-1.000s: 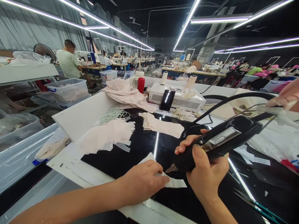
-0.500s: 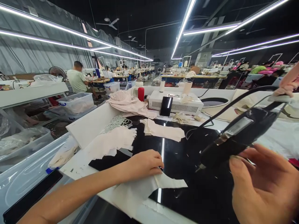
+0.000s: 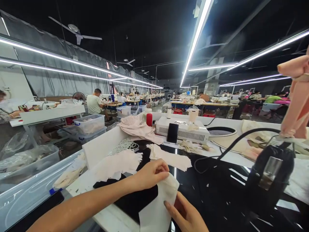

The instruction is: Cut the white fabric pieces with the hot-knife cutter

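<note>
Above the glossy black tabletop [image 3: 207,196], a pale cream fabric piece [image 3: 156,209] is between my hands. My left hand [image 3: 151,174] pinches its upper edge, fingers closed. My right hand [image 3: 187,214] grips the right edge lower down, thumb in front and the other fingers partly hidden behind. Off to the right, apart from both hands, a black corded electric tool [image 3: 267,180] stands upright, with pink wrapping [image 3: 295,100] around its top. Beyond my left hand lies another cream fabric piece [image 3: 169,156]. A jagged-edged stack of pale fabric [image 3: 118,164] is left of it.
A white vented box [image 3: 182,129] stands at the back, with a phone [image 3: 173,132] leaning before it. Pale green cord [image 3: 125,146] and a red thread cone [image 3: 149,119] are nearby. Clear bins [image 3: 88,124] stand at left. Small scraps dot the black surface. People sit at machines beyond.
My right hand has left the black tool's side and moved left onto the fabric. The tool has gone from tilted to upright. Both hands now hold the fabric raised; the view has tilted upward.
</note>
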A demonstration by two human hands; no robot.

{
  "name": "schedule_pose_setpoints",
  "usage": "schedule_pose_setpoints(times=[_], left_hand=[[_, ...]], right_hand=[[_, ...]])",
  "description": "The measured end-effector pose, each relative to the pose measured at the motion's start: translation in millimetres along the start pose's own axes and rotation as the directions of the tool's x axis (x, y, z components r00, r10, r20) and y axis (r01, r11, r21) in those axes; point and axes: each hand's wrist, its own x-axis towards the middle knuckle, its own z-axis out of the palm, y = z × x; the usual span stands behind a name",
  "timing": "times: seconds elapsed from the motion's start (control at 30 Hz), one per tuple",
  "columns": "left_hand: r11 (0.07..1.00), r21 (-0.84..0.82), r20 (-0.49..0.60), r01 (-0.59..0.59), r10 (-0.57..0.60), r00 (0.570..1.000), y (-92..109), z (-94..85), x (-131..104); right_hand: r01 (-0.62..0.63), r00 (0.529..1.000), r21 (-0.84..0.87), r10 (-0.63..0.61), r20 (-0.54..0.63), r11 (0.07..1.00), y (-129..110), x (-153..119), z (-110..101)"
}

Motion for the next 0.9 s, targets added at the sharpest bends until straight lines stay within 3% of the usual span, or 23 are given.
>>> schedule_pose_setpoints(times=[0.07, 0.17, 0.33, 0.5, 0.67, 0.9], left_hand=[[0.997, -0.064, -0.058, 0.033, -0.036, 0.998, -4, -7.5, 12], [0.992, -0.113, -0.143, 0.063, -0.079, 0.987, -14, -24.9, 34], [0.992, -0.09, -0.267, 0.09, -0.111, 0.957, -34, -48.5, 79], [0.994, 0.003, -0.333, 0.113, -0.106, 0.937, -52, -46.3, 126], [0.978, 0.116, -0.354, 0.174, -0.123, 0.927, -73, -37.2, 144], [0.925, 0.273, -0.299, 0.264, -0.179, 0.937, -103, -29.5, 127]], right_hand=[[0.028, 0.998, 0.052, -0.026, -0.05, 0.998, 2, 20, 4], [0.058, 0.98, -0.028, -0.062, -0.189, 0.998, 5, 54, -4], [0.086, 0.915, -0.223, -0.166, -0.368, 0.971, -1, 119, -56], [-0.019, 0.858, -0.402, -0.191, -0.477, 0.916, 3, 166, -104], [-0.115, 0.84, -0.563, -0.223, -0.495, 0.819, 22, 188, -128], [-0.068, 0.896, -0.761, -0.296, -0.331, 0.645, 49, 190, -134]])
